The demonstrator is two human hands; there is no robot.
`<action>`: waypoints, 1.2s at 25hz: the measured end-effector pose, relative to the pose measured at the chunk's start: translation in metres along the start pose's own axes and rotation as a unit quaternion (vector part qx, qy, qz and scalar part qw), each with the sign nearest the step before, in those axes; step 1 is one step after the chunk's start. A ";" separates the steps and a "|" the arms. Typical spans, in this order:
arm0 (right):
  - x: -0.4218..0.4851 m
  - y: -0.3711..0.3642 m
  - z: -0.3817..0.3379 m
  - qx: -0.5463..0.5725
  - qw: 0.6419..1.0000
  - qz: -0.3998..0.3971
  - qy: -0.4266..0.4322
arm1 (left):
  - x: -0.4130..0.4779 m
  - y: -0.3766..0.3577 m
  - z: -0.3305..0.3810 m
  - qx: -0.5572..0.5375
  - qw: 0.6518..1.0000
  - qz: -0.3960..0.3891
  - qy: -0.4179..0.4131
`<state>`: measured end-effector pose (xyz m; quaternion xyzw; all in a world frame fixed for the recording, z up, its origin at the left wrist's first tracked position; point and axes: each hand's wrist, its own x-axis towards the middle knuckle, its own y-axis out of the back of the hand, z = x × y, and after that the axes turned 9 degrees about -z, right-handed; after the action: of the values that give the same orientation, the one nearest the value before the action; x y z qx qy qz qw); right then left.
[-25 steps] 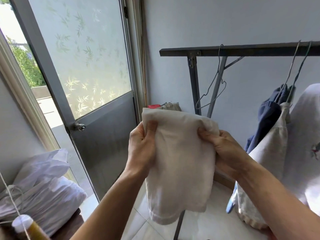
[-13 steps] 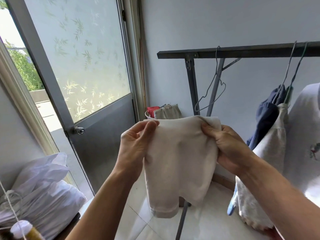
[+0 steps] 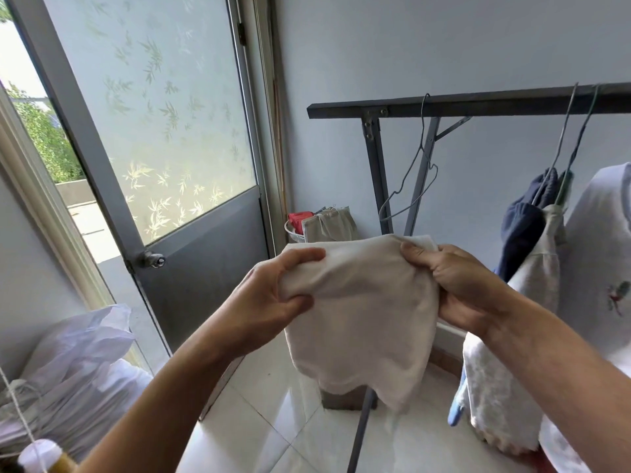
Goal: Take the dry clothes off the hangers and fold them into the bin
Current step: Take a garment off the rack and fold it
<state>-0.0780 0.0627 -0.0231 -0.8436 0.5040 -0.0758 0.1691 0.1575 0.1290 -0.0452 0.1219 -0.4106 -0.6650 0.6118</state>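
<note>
A cream-white folded garment hangs between my hands at chest height. My left hand grips its upper left edge, thumb under and fingers over the cloth. Its upper right corner is pinched by my right hand. Behind it stands a dark metal clothes rack with one bare wire hanger. Two more hangers at the right carry a navy garment, a grey-white garment and a white shirt. A white bin holding folded beige cloth sits in the corner.
A grey door with frosted glass stands open at the left, its knob near my left hand. White plastic bags are piled at the lower left, a bottle in front of them. The floor has pale tiles.
Both hands have lowered the garment from face height, and its lower part now hangs shorter, folded up. The bin in the corner has come into full view above the cloth.
</note>
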 end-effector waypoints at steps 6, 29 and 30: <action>0.001 0.003 -0.005 -0.027 0.999 -0.003 -0.046 | -0.001 0.007 -0.005 0.112 0.993 -0.003 -0.048; 0.018 -0.012 0.002 -0.266 0.941 0.141 0.157 | -0.015 -0.020 0.012 -0.503 0.847 0.104 0.135; 0.021 -0.011 0.002 -0.291 0.934 0.140 0.150 | -0.018 -0.022 0.012 -0.517 0.836 0.098 0.157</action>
<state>-0.0583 0.0496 -0.0220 -0.7554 0.6368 -0.0267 -0.1523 0.1379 0.1476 -0.0592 -0.1504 0.0849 -0.6891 0.7038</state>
